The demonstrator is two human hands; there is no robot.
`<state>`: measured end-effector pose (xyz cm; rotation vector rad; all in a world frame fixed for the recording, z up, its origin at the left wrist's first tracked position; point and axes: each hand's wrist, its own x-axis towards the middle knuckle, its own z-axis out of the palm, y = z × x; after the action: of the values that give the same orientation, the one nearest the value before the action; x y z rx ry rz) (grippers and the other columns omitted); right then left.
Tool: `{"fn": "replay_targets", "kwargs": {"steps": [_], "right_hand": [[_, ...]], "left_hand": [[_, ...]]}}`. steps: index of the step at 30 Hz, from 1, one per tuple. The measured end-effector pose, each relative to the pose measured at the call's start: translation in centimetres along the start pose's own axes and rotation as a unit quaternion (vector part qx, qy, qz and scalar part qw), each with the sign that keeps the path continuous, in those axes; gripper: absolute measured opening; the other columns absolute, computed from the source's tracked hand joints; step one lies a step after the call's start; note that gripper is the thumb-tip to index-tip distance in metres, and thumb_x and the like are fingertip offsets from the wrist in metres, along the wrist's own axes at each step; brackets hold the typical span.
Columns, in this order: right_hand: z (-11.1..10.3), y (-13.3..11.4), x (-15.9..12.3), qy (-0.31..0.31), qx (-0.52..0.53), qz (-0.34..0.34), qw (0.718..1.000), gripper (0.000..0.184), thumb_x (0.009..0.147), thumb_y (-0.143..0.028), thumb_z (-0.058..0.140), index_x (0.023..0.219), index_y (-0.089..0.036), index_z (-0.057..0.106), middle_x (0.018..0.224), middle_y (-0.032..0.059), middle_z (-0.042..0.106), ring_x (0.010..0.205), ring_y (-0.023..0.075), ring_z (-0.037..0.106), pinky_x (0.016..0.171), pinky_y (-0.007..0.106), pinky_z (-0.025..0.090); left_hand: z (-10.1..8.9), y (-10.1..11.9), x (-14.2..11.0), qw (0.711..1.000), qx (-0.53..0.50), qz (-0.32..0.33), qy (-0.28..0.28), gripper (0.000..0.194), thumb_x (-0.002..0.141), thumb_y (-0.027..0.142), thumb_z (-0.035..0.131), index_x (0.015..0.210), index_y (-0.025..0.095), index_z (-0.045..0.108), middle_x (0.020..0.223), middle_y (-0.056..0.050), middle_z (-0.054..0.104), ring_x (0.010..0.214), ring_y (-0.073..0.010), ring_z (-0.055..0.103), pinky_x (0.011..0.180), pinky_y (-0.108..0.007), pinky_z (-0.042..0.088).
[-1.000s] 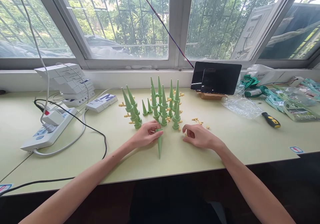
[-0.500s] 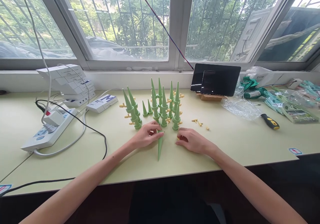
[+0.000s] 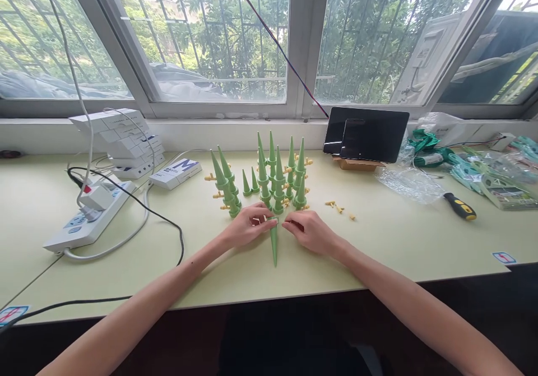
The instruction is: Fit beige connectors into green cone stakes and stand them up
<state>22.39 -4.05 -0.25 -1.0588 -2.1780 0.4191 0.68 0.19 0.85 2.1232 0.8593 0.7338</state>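
My left hand pinches a green watering spike near its wide end, and the tip points down toward the table's front edge. Close on its right, my right hand is closed in a pinch beside the spike's wide end. A small yellow valve seems to be in those fingers, though they hide it now. Just beyond both hands stand stacked green spikes with yellow valves jutting from their sides. Another stacked group is at the left, and two short spikes stand between.
Loose yellow valves lie right of the hands. Farther right are a screwdriver, clear plastic wrap and a tablet on a cardboard stand. At the left lie a power strip, a black cable and white boxes.
My right hand has moved left, up to the spike's wide end; the yellow bit seen at its fingertips is now hidden. My left hand keeps its hold, with the spike turned slightly.
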Motion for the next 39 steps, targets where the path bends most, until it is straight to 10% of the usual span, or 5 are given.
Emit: {"fn": "replay_targets", "kwargs": {"steps": [10, 30, 39], "right_hand": [[1.0, -0.1, -0.7, -0.017, 0.04, -0.006, 0.999, 0.016, 0.095, -0.023, 0.055, 0.082, -0.018, 0.063, 0.071, 0.0009, 0.063, 0.063, 0.0135, 0.054, 0.063, 0.025, 0.042], [1.1, -0.9, -1.1, -0.029, 0.101, -0.043, 0.994, 0.015, 0.092, -0.016, 0.055, 0.097, -0.019, 0.069, 0.089, 0.0055, 0.071, 0.076, 0.0163, 0.063, 0.07, 0.026, 0.048], [1.5, -0.7, -0.9, 0.087, 0.142, -0.001, 0.986, 0.015, 0.092, -0.026, 0.058, 0.09, -0.016, 0.068, 0.068, 0.002, 0.065, 0.054, 0.0117, 0.051, 0.055, 0.024, 0.043]], "left_hand": [[-0.4, -0.6, -0.1, 0.999, 0.032, -0.004, -0.002, 0.036, 0.088, 0.047, 0.059, 0.077, 0.013, 0.066, 0.057, 0.003, 0.038, 0.052, -0.0073, 0.03, 0.045, -0.02, 0.028], [-0.4, 0.0, -0.2, 0.992, -0.113, -0.056, 0.006, 0.031, 0.089, 0.047, 0.059, 0.088, 0.016, 0.056, 0.061, 0.002, 0.055, 0.052, -0.0107, 0.055, 0.039, -0.018, 0.043], [-0.4, 0.2, -0.2, 0.989, -0.138, -0.052, 0.008, 0.03, 0.09, 0.044, 0.06, 0.088, 0.014, 0.057, 0.06, 0.002, 0.055, 0.051, -0.0098, 0.054, 0.043, -0.019, 0.045]]}}
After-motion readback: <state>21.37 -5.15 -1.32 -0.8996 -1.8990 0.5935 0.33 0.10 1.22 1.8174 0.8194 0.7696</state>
